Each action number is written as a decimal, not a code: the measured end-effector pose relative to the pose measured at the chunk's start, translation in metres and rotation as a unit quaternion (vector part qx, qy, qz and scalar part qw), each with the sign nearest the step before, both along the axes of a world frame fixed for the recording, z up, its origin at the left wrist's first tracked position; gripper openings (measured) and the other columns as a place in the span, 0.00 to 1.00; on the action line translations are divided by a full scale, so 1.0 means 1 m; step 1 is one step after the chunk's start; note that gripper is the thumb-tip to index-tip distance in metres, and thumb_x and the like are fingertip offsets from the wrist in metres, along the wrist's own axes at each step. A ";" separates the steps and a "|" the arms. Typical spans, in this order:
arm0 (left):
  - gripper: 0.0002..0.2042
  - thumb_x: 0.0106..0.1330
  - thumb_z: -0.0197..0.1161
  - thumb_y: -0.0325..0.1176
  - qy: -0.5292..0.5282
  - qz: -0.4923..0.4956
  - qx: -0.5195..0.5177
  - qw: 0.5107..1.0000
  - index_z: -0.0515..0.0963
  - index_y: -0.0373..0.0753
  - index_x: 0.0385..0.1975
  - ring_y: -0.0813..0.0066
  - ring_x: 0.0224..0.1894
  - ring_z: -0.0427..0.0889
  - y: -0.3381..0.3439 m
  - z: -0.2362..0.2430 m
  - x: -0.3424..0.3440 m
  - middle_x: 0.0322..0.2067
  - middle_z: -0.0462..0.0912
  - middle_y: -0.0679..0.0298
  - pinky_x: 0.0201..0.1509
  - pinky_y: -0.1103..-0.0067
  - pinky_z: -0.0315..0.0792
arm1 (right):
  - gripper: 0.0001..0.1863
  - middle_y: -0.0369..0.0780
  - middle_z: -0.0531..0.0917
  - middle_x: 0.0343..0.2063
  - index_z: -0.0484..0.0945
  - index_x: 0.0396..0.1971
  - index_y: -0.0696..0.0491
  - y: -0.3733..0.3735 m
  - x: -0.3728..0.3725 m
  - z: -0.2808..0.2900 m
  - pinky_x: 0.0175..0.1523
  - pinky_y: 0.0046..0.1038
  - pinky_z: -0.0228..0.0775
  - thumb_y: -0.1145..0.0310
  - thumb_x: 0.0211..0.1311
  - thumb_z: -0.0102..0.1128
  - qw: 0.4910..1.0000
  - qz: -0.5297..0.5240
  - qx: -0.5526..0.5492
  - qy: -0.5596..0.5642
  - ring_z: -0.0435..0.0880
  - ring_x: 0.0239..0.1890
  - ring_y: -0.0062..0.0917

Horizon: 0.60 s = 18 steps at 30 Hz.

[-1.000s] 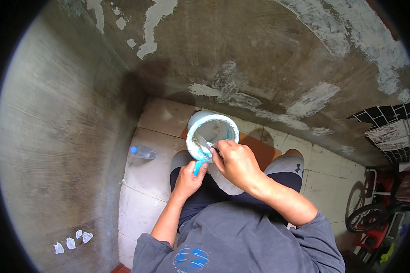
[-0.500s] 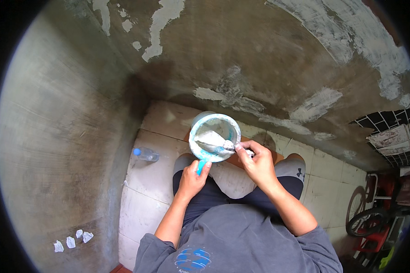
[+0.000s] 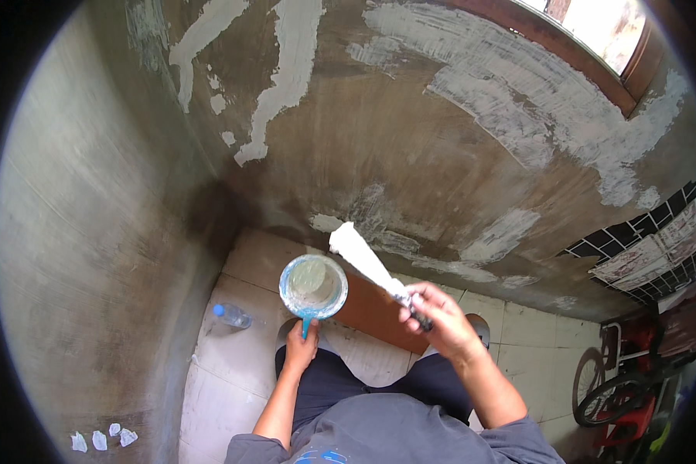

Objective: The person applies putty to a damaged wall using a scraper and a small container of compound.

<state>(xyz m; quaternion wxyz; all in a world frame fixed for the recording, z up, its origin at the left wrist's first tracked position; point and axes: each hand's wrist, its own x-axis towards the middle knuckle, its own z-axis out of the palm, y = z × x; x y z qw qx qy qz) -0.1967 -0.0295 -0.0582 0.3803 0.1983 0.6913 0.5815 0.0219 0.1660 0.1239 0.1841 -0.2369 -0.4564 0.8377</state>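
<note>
My left hand (image 3: 300, 349) is closed round the short blue handle of a round plastic dipper (image 3: 338, 305), whose rim and inside are smeared with white putty. A pale mass of putty (image 3: 309, 276) lies in the dipper. To its right, my right hand (image 3: 442, 321) grips the dark handle of a putty knife (image 3: 363, 259). White putty coats the knife's blade, which points up and left, apart from the dipper and in front of the brown wall (image 3: 340, 147). Part of the knife's handle is hidden by my fingers.
White putty patches (image 3: 290, 66) mark the wall ahead, with a window frame (image 3: 630, 93) at upper right. A plastic bottle (image 3: 233, 316) lies on the tiled floor at left. A brown board (image 3: 375, 313) lies between my legs and the wall. A bicycle (image 3: 615, 398) stands at right.
The putty knife has come out of the dipper, its blade now raised and coated with putty. The dipper has moved left and down in view. More of the wall and window shows.
</note>
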 end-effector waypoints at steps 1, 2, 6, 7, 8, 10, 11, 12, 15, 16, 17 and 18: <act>0.18 0.77 0.57 0.46 -0.010 0.006 0.008 1.000 0.71 0.39 0.28 0.83 0.11 0.65 -0.002 -0.009 -0.001 0.14 0.69 0.69 0.14 0.80 0.59 | 0.13 0.35 0.81 0.34 0.74 0.53 0.54 0.011 -0.007 0.010 0.36 0.19 0.69 0.64 0.75 0.56 0.998 -0.021 0.050 -0.016 0.78 0.35 0.16; 0.18 0.77 0.56 0.46 -0.020 0.009 0.015 1.000 0.71 0.39 0.29 0.84 0.10 0.64 -0.004 -0.017 -0.001 0.14 0.69 0.70 0.13 0.82 0.58 | 0.13 0.33 0.80 0.32 0.75 0.52 0.53 0.023 -0.012 0.021 0.34 0.18 0.67 0.63 0.74 0.58 0.993 -0.040 0.106 -0.030 0.76 0.32 0.14; 0.18 0.78 0.54 0.44 -0.067 0.026 0.038 0.997 0.70 0.36 0.31 0.83 0.10 0.63 -0.013 -0.051 0.000 0.14 0.67 0.69 0.12 0.81 0.59 | 0.18 0.28 0.75 0.28 0.76 0.48 0.53 0.074 -0.039 0.063 0.30 0.16 0.62 0.59 0.66 0.68 0.957 -0.091 0.274 -0.031 0.70 0.26 0.09; 0.18 0.78 0.53 0.45 -0.078 0.038 0.043 0.995 0.70 0.36 0.31 0.82 0.10 0.63 -0.015 -0.053 0.000 0.14 0.66 0.68 0.12 0.81 0.59 | 0.16 0.28 0.75 0.28 0.77 0.47 0.54 0.080 -0.049 0.077 0.29 0.16 0.61 0.59 0.67 0.66 0.953 -0.105 0.282 -0.045 0.69 0.26 0.09; 0.18 0.79 0.53 0.45 -0.090 0.046 0.047 0.994 0.70 0.36 0.31 0.82 0.10 0.63 -0.015 -0.054 -0.002 0.14 0.66 0.68 0.12 0.81 0.59 | 0.15 0.27 0.75 0.27 0.78 0.45 0.54 0.087 -0.055 0.091 0.29 0.16 0.61 0.59 0.69 0.65 0.947 -0.124 0.289 -0.059 0.69 0.25 0.09; 0.18 0.79 0.53 0.45 -0.113 0.065 0.053 0.990 0.69 0.37 0.31 0.82 0.10 0.64 -0.017 -0.058 -0.004 0.14 0.66 0.68 0.12 0.80 0.59 | 0.14 0.27 0.76 0.25 0.80 0.42 0.55 0.112 -0.068 0.097 0.28 0.16 0.60 0.59 0.72 0.61 0.899 -0.155 0.406 -0.051 0.69 0.24 0.09; 0.18 0.79 0.53 0.46 -0.111 0.065 0.054 0.990 0.69 0.37 0.31 0.81 0.10 0.64 -0.018 -0.060 -0.005 0.14 0.66 0.68 0.12 0.80 0.60 | 0.15 0.26 0.75 0.23 0.82 0.41 0.55 0.118 -0.076 0.105 0.28 0.16 0.60 0.57 0.73 0.60 0.890 -0.182 0.416 -0.052 0.69 0.24 0.09; 0.18 0.79 0.52 0.46 -0.110 0.065 0.055 0.990 0.69 0.37 0.31 0.81 0.10 0.64 -0.018 -0.063 -0.005 0.14 0.66 0.68 0.12 0.80 0.60 | 0.16 0.27 0.77 0.23 0.83 0.40 0.55 0.128 -0.079 0.108 0.27 0.17 0.61 0.56 0.73 0.60 0.879 -0.188 0.434 -0.060 0.70 0.24 0.09; 0.19 0.79 0.52 0.48 -0.120 0.070 0.061 0.988 0.68 0.37 0.32 0.81 0.10 0.64 -0.017 -0.067 -0.008 0.14 0.65 0.68 0.12 0.80 0.60 | 0.17 0.28 0.80 0.24 0.84 0.39 0.55 0.147 -0.088 0.121 0.28 0.17 0.61 0.55 0.72 0.62 0.864 -0.218 0.449 -0.063 0.70 0.23 0.10; 0.19 0.79 0.52 0.48 -0.126 0.073 0.062 0.987 0.68 0.37 0.32 0.81 0.10 0.64 -0.017 -0.068 -0.008 0.14 0.65 0.68 0.12 0.80 0.61 | 0.17 0.28 0.80 0.24 0.84 0.38 0.55 0.152 -0.090 0.124 0.28 0.17 0.61 0.55 0.71 0.62 0.854 -0.232 0.461 -0.067 0.69 0.23 0.10; 0.19 0.79 0.52 0.49 -0.122 0.071 0.058 0.988 0.68 0.37 0.32 0.81 0.10 0.64 -0.017 -0.067 -0.009 0.14 0.65 0.68 0.12 0.80 0.61 | 0.17 0.28 0.80 0.24 0.85 0.38 0.56 0.157 -0.090 0.126 0.28 0.18 0.61 0.55 0.71 0.63 0.843 -0.247 0.472 -0.071 0.69 0.23 0.10; 0.19 0.79 0.52 0.49 -0.118 0.068 0.055 0.989 0.68 0.37 0.32 0.81 0.10 0.64 -0.017 -0.067 -0.010 0.14 0.65 0.68 0.12 0.80 0.61 | 0.17 0.28 0.80 0.24 0.85 0.38 0.56 0.162 -0.091 0.128 0.28 0.18 0.61 0.55 0.71 0.63 0.832 -0.262 0.483 -0.075 0.69 0.24 0.10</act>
